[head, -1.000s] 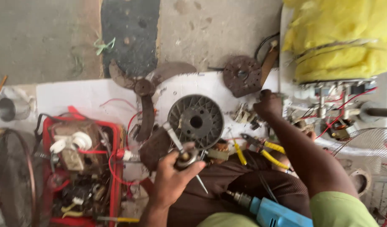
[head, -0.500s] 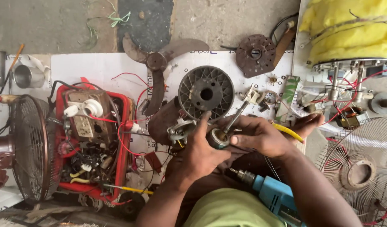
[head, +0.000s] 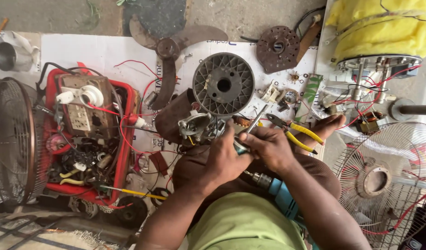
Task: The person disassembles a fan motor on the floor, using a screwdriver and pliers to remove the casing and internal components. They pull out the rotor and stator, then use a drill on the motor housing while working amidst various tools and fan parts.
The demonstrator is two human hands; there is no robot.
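Two hands meet at mid-scene over the lap. Left hand is curled shut around a small grey metal motor assembly with copper winding; part of that grip is hidden by the knuckles. Right hand is closed on the dark handle of a slim steel-shafted screwdriver.

Screwdriver: long axis runs diagonally, handle near at the hands, shaft rising far and to the right. Its tip lies just short of the round grey ribbed motor housing.

Judgement on doing it well: brace the assembly against the lap so it cannot turn, keep the shaft in line with whatever it engages, and press before twisting so the tip stays seated.

Yellow-handled pliers lie just right of the hands. A blue power drill rests near, under the right forearm. A red plastic basket of electrical parts sits to the left.
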